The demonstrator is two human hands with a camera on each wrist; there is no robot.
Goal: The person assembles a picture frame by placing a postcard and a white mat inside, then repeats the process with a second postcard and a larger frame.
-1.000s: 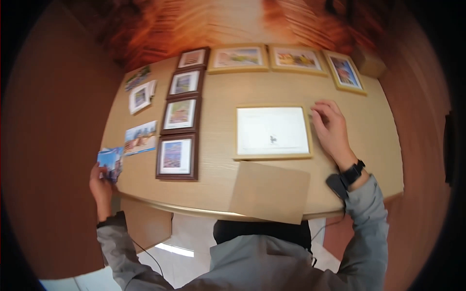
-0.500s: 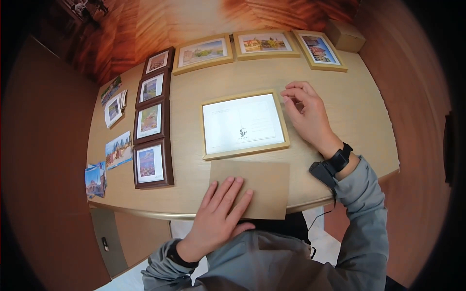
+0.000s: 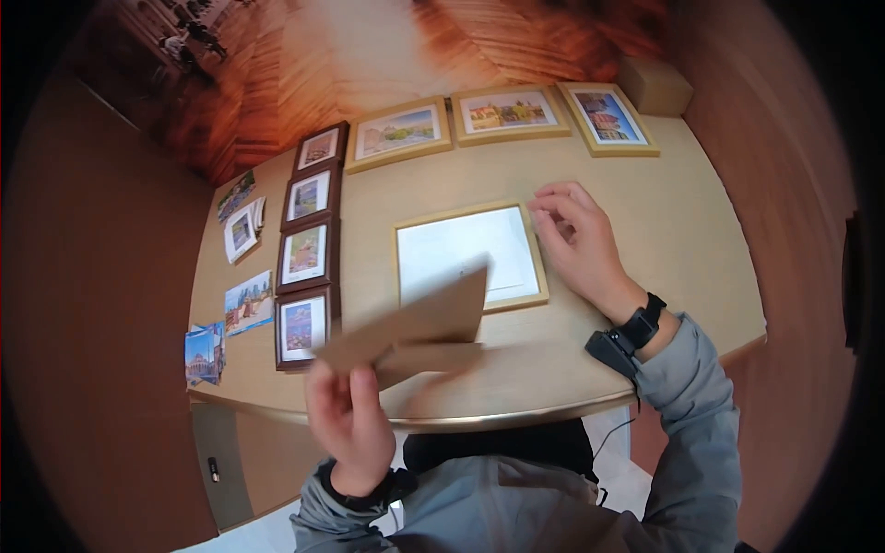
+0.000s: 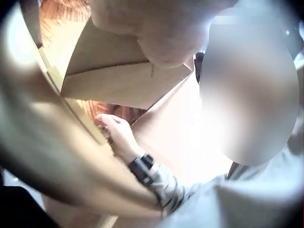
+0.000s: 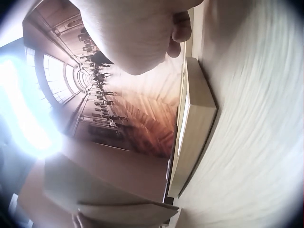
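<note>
My left hand point(image 3: 350, 419) pinches the brown backing board point(image 3: 415, 318) by its left end, thumb on the near side. Lifted and tilted, the board overlaps the lower left of a light wood picture frame point(image 3: 530, 253) in the head view. A fold or flap line crosses the board point(image 4: 114, 85) in the left wrist view. The frame lies on the table, with a white sheet point(image 3: 452, 235) inside it. At its right side rests my right hand point(image 3: 581, 240), fingers loosely curled and holding nothing. The frame's corner point(image 5: 202, 107) shows close below that hand in the right wrist view.
Several dark brown framed pictures point(image 3: 306, 253) form a column on the left. Light wood framed pictures point(image 3: 512, 112) line the back edge. Loose postcards point(image 3: 247, 302) and small prints point(image 3: 241, 230) lie far left. A cardboard box point(image 3: 654, 85) stands at the back right.
My left hand moved from the postcards at far left to the backing board, lay flat on it, then picked it up and tilted it. My right hand stays beside the frame.
</note>
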